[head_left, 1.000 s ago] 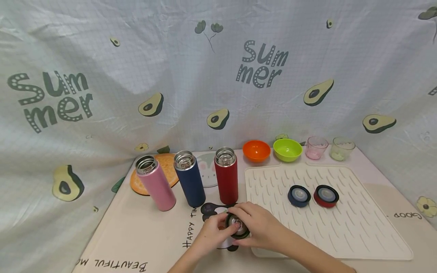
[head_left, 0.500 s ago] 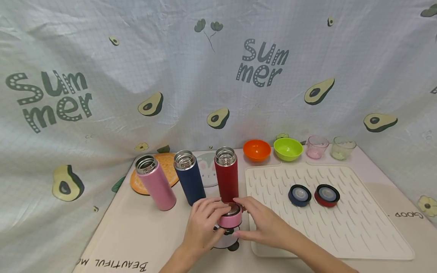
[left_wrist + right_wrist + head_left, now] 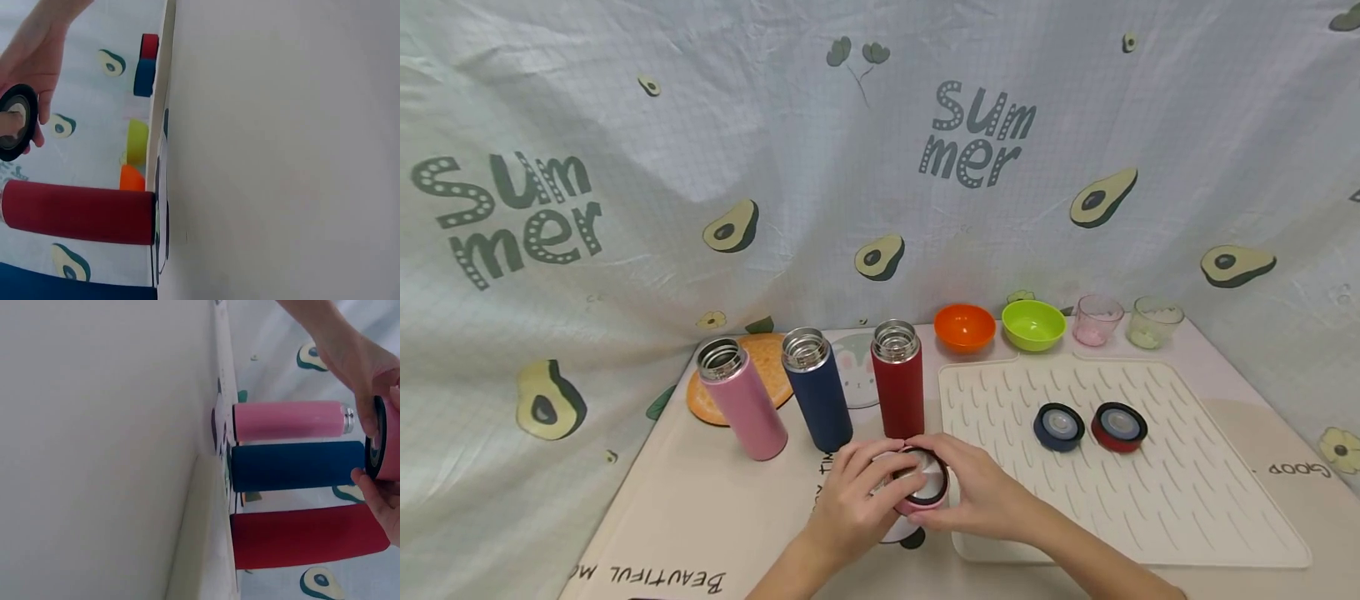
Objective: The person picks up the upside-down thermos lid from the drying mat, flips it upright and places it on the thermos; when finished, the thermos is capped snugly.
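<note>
cream printed table mat (image 3: 685, 533) | avocado cloth backdrop (image 3: 625, 167) | both hands' fingers (image 3: 880, 467) clamped on pink lid (image 3: 921, 483)

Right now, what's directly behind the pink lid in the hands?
Behind the pink lid stands the open red bottle, with the navy bottle beside it. Both hands cover the mat under the lid.

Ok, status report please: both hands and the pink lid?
Left hand and right hand both hold pink lid, tilted, off the table. Red bottle close behind.
</note>
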A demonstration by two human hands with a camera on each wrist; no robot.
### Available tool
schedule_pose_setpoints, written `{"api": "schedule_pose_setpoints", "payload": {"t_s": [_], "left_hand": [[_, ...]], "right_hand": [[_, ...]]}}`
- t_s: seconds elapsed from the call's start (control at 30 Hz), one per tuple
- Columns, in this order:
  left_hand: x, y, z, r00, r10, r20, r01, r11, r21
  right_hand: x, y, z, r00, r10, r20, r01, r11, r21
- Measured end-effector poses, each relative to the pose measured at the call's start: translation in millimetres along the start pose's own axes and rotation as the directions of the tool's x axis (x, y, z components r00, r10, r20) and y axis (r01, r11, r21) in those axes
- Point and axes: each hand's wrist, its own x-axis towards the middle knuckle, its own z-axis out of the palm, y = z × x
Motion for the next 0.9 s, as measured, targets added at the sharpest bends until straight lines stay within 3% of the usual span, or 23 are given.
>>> {"api": "schedule_pose_setpoints", "payload": {"t_s": [0.1, 0.17, 0.3, 0.37, 0.4, 0.47, 0.53, 0.63, 0.7, 0.73, 0.77, 0.83, 0.9], "left_hand": [[-6.0, -4.8, -7.3, 0.995, -0.057, 0.082, 0.058, 0.998, -0.009], [-10.6, -10.5, -14.6, 0.992, -0.086, 0.089, 0.086, 0.996, 0.010], [-23.1, -30.0, -35.7, 0.988, -0.152, -0.009, 0.152, 0.986, 0.071], [-32.0, -42.6, -48.4, 0.971, -0.222, -0.092, 0.230, 0.969, 0.087], [-36.9, -49.6, -54.8, 0.954, -0.271, -0.127, 0.283, 0.955, 0.090], [-47.3, -62.5, -66.9, 0.901, -0.388, -0.192, 0.409, 0.909, 0.084], [-57.8, -74.2, -77.3, 0.816, -0.525, -0.241, 0.552, 0.832, 0.056], [-69.2, -88.3, -90.1, 0.648, -0.715, -0.263, 0.733, 0.679, -0.037], [-72.5, -95.4, -96.6, 0.529, -0.817, -0.229, 0.815, 0.564, -0.130], [-72.6, -98.3, -99.3, 0.481, -0.854, -0.200, 0.839, 0.514, -0.179], [-71.4, -100.4, -101.4, 0.445, -0.879, -0.170, 0.849, 0.475, -0.231], [-69.9, -104.5, -103.6, 0.404, -0.910, -0.098, 0.852, 0.413, -0.321], [-71.8, -109.5, -102.0, 0.404, -0.914, -0.033, 0.831, 0.382, -0.404]], "right_hand": [[7, -2, 2, 1.000, -0.006, 0.001, 0.006, 1.000, -0.006], [15, -5, 3, 1.000, 0.006, 0.002, -0.006, 1.000, 0.005], [35, -13, 3, 1.000, 0.030, -0.008, -0.029, 0.998, 0.047], [48, -18, 2, 0.999, 0.034, -0.014, -0.034, 0.998, 0.046], [55, -20, 1, 0.999, 0.029, -0.019, -0.029, 0.999, 0.041], [70, -25, 1, 0.999, 0.018, -0.035, -0.017, 1.000, 0.018], [85, -31, 2, 0.999, -0.002, -0.049, 0.001, 1.000, -0.011], [107, -40, 6, 0.997, -0.038, -0.061, 0.036, 0.999, -0.034], [122, -47, 9, 0.997, -0.057, -0.058, 0.056, 0.998, -0.027], [129, -50, 11, 0.996, -0.063, -0.055, 0.062, 0.998, -0.020], [137, -52, 14, 0.996, -0.066, -0.056, 0.065, 0.998, -0.019], [152, -56, 19, 0.996, -0.065, -0.061, 0.064, 0.998, -0.022], [166, -59, 24, 0.996, -0.053, -0.068, 0.052, 0.998, -0.025]]}}
